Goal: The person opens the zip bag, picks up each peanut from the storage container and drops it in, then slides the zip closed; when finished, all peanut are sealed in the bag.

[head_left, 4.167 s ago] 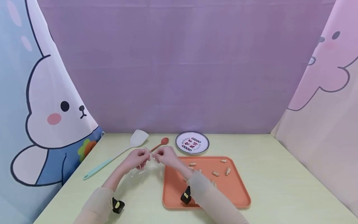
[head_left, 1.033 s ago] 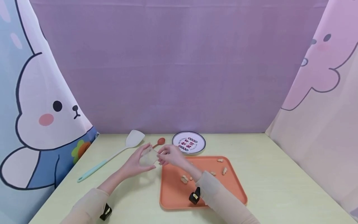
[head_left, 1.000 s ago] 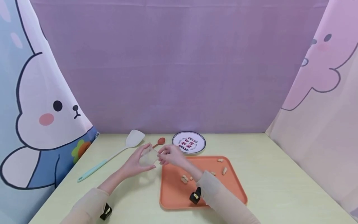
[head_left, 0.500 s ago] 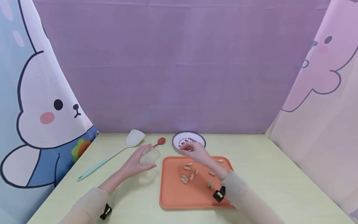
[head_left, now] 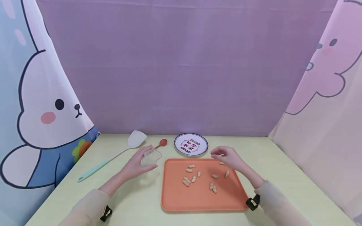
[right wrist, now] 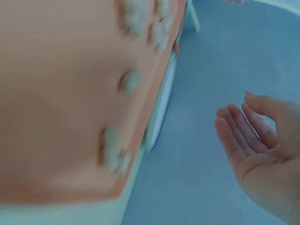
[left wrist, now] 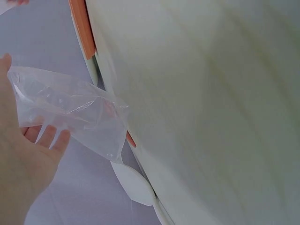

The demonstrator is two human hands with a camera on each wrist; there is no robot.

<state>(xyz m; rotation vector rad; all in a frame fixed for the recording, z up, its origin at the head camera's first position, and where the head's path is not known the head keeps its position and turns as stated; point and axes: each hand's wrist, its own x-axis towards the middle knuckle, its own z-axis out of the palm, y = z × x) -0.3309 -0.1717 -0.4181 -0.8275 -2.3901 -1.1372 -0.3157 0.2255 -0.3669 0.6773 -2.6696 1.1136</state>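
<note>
A clear plastic bag [left wrist: 70, 108] is held in my left hand [head_left: 137, 164], its mouth spread wide between thumb and fingers. In the left wrist view the fingers [left wrist: 57, 140] lie along the bag's side and the thumb is at its rim. My right hand [head_left: 229, 158] hovers over the far right corner of the orange tray [head_left: 198, 202]. Its fingers are loosely bent with nothing between them, as the right wrist view also shows. Several unshelled peanuts [head_left: 214, 176] lie scattered on the tray below.
A white plate [head_left: 191, 144] with red lettering stands behind the tray. Beyond the left hand lies a small red spoon [head_left: 163, 142], partly covered by the bag. At the left rests a long spatula [head_left: 136, 139] with a mint handle. A purple curtain [head_left: 181, 78] closes the back.
My right hand has let go of the bag's edge and moved right, over the tray's far right corner. The left hand keeps the bag in nearly the same spot.
</note>
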